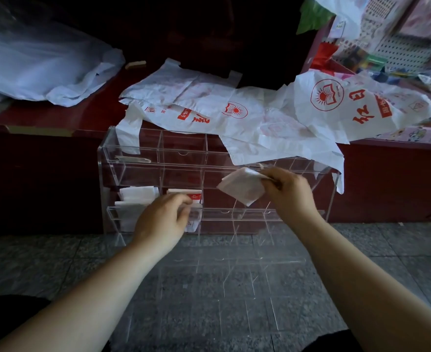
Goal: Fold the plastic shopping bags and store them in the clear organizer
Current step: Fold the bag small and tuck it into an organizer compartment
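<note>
Pinching a small folded bag (242,188) in the right hand (290,191), up in front of the clear organizer (107,158). Reaching low with the left hand (162,219), fingers curled at a stored bag (187,194) in a bottom slot; hard to tell if gripping. White, creased, nearly square. Draped over the top, partly hiding it: more flat bags (234,115).

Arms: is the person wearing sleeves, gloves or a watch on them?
No. The left forearm and right forearm are bare, with no sleeve showing as far as the picture's edge. The left grip and right grip are bare hands: no gloves, and no watch, bracelet or ring shows.
</note>
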`<state>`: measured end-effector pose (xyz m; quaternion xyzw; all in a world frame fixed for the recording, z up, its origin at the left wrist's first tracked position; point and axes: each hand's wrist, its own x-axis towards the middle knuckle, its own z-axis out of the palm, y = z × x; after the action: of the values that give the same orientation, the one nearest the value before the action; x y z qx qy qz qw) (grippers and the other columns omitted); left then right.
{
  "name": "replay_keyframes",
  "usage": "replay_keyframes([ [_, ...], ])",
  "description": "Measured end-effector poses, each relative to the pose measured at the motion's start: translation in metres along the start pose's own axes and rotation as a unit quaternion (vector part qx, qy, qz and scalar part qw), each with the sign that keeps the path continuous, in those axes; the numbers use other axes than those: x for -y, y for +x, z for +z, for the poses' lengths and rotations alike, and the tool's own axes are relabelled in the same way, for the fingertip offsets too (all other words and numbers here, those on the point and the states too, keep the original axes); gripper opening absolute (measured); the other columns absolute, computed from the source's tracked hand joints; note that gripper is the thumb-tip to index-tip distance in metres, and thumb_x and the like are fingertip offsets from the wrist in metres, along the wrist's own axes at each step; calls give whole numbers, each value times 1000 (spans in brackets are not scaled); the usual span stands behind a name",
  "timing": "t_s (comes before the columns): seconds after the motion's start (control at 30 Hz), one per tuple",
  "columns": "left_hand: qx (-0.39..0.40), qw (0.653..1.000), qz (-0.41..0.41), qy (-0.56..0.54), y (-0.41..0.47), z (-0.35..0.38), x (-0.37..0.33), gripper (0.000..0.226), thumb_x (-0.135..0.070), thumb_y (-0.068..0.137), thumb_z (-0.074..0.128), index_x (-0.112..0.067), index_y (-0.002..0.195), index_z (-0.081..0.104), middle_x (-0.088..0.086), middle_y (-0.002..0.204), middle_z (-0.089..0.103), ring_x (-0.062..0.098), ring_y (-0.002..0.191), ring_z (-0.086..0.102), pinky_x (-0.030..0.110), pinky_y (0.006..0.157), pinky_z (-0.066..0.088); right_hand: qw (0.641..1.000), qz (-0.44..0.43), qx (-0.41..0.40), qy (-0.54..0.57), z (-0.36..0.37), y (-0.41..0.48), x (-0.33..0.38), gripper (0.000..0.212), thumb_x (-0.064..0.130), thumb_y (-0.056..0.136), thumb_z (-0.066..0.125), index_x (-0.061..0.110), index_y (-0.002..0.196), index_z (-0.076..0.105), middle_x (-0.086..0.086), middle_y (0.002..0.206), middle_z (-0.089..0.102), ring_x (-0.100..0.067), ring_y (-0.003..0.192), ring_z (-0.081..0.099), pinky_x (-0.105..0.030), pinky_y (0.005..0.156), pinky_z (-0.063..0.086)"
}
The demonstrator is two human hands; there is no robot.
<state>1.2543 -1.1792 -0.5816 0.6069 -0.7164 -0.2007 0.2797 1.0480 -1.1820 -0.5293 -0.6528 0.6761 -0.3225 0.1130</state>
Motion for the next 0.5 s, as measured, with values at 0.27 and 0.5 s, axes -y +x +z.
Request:
replay_keyframes([
  [0.27,-27,977,175,120,2,3,17,22,-2,57,79,-11,76,72,0,73,70,23,65,67,34,58,51,995,-84,50,-6,23,14,14,27,-2,85,52,7,103,69,-13,97,70,-29,89,62,-32,71,44],
  [0.5,-31,979,172,104,2,6,24,24,-3,57,82,-11,77,72,-2,75,69,23,67,65,34,60,52,983,-87,155,-44,25,20,8,22,5,89,51,17,75,62,11,63,50,-16,63,45,-21,51,30],
])
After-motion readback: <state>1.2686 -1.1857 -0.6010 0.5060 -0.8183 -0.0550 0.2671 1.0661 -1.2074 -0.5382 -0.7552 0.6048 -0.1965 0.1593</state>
